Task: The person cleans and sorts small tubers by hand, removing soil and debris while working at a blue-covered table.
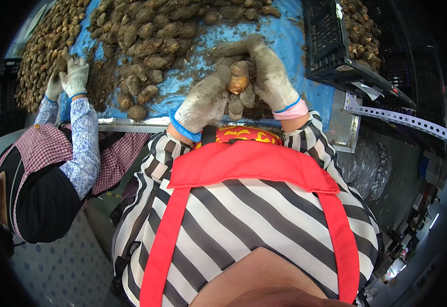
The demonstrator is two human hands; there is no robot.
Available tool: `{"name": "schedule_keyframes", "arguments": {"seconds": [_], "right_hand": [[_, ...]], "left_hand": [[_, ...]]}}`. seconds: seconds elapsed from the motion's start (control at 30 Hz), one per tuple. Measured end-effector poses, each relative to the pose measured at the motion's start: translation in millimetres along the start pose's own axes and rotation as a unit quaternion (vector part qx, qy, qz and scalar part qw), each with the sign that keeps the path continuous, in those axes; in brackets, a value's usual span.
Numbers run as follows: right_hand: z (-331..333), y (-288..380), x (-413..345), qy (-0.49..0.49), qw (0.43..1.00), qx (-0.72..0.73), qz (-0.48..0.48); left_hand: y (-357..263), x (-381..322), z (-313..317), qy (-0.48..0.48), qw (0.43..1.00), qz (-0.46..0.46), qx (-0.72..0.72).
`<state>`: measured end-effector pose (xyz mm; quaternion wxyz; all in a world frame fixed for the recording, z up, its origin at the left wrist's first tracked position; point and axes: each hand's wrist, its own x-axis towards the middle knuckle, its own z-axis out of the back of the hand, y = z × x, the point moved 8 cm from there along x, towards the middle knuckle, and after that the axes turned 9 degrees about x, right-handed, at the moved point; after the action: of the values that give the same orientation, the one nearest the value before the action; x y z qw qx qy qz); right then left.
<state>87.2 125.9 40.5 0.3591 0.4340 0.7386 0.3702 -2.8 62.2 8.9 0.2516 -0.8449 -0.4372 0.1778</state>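
Both my hands wear dirty white knit gloves. Between them is a brown taro corm (pixel 238 78) with an orange-pink end that faces me. My left hand (pixel 204 96) grips its left side, thumb near the top. From the right, my right hand (pixel 271 73) curls around the far side, and its fingers partly hide what lies behind. Just below the held corm, a few smaller taro corms (pixel 236 107) rest on the blue plastic sheet (pixel 284 30), close to the table's near edge. A large heap of hairy, soil-covered taro (pixel 146 30) spreads ahead and to the left.
To the right stands a black plastic crate (pixel 327 42), with cleaner taro (pixel 363 42) beyond its wall. A perforated metal bar (pixel 400 117) juts out below it. At left, a co-worker's gloved hands (pixel 73 75) touch another taro pile (pixel 50 42). Loose soil and root fibres (pixel 102 80) lie between.
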Motion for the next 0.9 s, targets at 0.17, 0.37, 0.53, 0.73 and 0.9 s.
{"name": "schedule_keyframes", "arguments": {"seconds": [0.17,0.37,0.53,0.73,0.9], "right_hand": [[-8,7,-6,0.157,0.988,0.001,0.007],[18,-15,5,0.113,0.988,-0.085,0.066],[15,-12,0,0.041,0.974,-0.220,0.024],[3,-7,1,-0.035,0.941,-0.327,0.082],[20,6,12,0.032,0.912,-0.352,0.207]], "left_hand": [[5,3,11,0.048,0.965,-0.001,-0.257],[16,3,19,-0.029,0.987,0.047,-0.151],[14,-1,23,-0.063,0.997,0.040,-0.010],[1,5,28,-0.129,0.858,0.016,0.497],[0,4,20,-0.058,0.984,0.011,0.168]]}}
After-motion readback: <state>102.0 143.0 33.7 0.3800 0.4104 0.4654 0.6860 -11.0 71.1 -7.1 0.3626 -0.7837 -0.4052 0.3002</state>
